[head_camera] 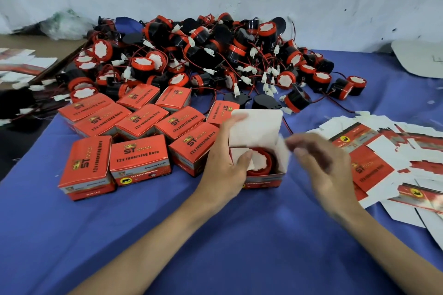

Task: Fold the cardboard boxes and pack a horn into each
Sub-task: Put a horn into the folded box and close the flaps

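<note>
An open red cardboard box (263,181) stands on the blue cloth with its white lid flap (257,127) up. A red and black horn (262,163) sits inside it. My left hand (225,163) grips the box's left side, thumb pressing a small side flap inward and fingers on the lid's edge. My right hand (323,165), blurred, hovers just right of the box with fingers spread, touching or near the right side flap. Several shut red boxes (141,159) labelled "12V reversing horn" stand in rows to the left.
A big heap of loose horns (215,55) with red wires and white plugs fills the back. Flat unfolded box blanks (383,163) lie scattered at the right, more blanks (21,64) at far left. A white wall runs behind.
</note>
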The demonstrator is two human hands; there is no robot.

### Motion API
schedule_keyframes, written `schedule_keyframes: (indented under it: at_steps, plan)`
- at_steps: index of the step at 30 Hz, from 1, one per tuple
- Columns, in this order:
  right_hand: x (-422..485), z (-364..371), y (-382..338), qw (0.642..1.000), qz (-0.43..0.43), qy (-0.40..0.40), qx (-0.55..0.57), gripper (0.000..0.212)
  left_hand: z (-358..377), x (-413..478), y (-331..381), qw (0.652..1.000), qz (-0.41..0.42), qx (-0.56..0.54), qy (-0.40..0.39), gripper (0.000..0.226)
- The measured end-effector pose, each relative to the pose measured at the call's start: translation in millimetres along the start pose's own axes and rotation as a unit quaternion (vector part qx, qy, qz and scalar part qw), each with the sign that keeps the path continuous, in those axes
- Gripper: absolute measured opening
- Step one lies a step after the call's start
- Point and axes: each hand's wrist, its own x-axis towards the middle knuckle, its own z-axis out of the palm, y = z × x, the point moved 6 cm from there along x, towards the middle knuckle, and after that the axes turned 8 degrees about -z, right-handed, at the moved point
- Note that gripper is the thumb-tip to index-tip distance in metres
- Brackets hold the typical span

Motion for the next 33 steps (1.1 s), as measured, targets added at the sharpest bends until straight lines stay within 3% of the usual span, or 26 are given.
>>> schedule_keyframes:
  at_steps: [3, 7, 10, 15, 22, 25, 28, 30, 33]
  plan:
    - [-6, 16, -1, 0.992, -0.031, -0.118, -0.013, 0.024, 0, 0, -1, 1.0, 0.009, 0.014, 0.008, 0.086]
    - [-3, 28, 5, 0.978, 0.097, -0.142, 0.116, 0.031, -4, -1, 3, 0.989, 0.072, 0.117, 0.045, 0.029]
    - [-3, 28, 9, 0.974, 0.133, -0.083, 0.162, 0.04, -4, -4, 4, 0.984, 0.099, 0.146, 0.039, 0.016]
    - [-7, 32, 6, 0.976, 0.113, -0.099, 0.155, 0.026, -5, -11, 8, 0.974, 0.119, 0.187, -0.037, 0.046]
    - [-11, 29, -1, 0.996, 0.032, -0.079, -0.029, 0.038, -8, -8, 12, 0.943, 0.203, 0.26, -0.049, 0.039]
    - [-9, 26, -7, 0.994, -0.032, -0.071, -0.072, 0.036, -9, -9, 11, 0.934, 0.225, 0.273, -0.055, 0.037]
    - [-6, 24, -9, 0.99, -0.039, -0.112, -0.078, 0.033, -8, -10, 10, 0.929, 0.233, 0.282, -0.056, 0.035]
    - [-5, 24, -14, 0.978, -0.092, -0.116, -0.148, 0.031, -7, -10, 10, 0.927, 0.237, 0.284, -0.056, 0.034]
    - [-8, 23, -24, 0.916, -0.201, -0.093, -0.335, 0.024, -8, -10, 9, 0.925, 0.242, 0.285, -0.057, 0.033]
